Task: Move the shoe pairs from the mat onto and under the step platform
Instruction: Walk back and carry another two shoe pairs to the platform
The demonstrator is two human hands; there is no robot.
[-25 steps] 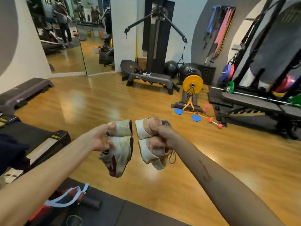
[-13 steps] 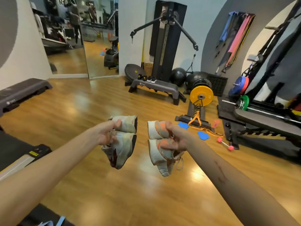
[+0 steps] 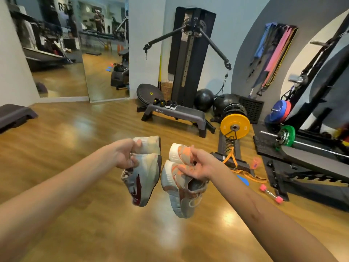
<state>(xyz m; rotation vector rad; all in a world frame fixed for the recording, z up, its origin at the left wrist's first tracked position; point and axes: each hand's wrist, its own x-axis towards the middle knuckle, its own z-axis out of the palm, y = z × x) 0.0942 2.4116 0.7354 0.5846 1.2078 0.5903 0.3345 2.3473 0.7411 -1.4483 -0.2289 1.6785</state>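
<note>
Two shoe pairs are carried in the air above the floor, the maroon pair (image 3: 143, 173) pinched by the left hand (image 3: 125, 155), the orange pair (image 3: 179, 184) by the right hand (image 3: 200, 165), far from the step platform (image 3: 181, 115); a shoe could be dropped from such loosely curled fingers.

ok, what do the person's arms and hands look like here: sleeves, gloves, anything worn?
Both forearms are bare, no sleeves in view. Left hand and right hand: no gloves, rings or watch visible. The right forearm has a dark streak-like mark.
</note>
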